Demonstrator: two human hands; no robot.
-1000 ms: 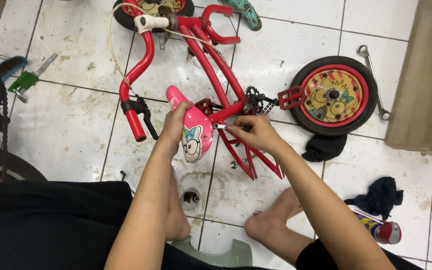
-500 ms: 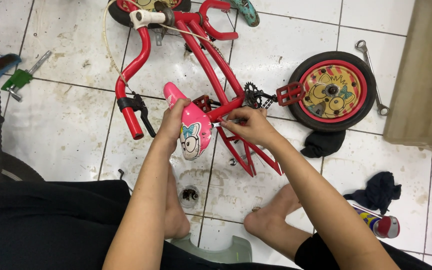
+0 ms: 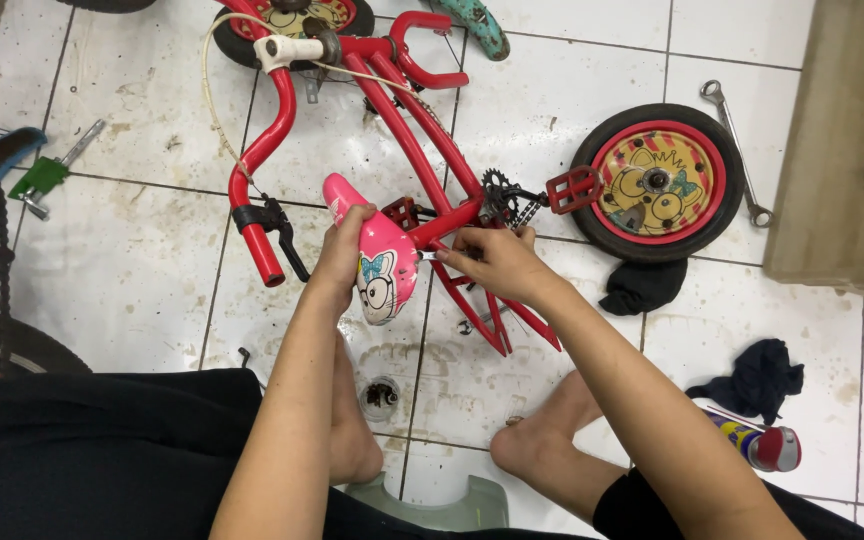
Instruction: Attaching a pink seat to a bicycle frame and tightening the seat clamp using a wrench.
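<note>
Front wheel [image 3: 292, 20] cut off at top edge; whatever the right hand [image 3: 492, 262] pinches just right of the pink saddle [image 3: 377, 265] is too small to make out. Left hand [image 3: 344, 250] wraps the saddle's left side, fingers curled. Saddle sits on the red bike frame [image 3: 422, 165], lying on the floor.

Right hand [image 3: 497, 262] now slightly closer to the pink saddle [image 3: 377, 262], fingers pinched at its clamp.

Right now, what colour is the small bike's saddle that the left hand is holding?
Pink, with a cartoon face printed on it: the saddle, gripped by the left hand, seen in the head view.
</note>
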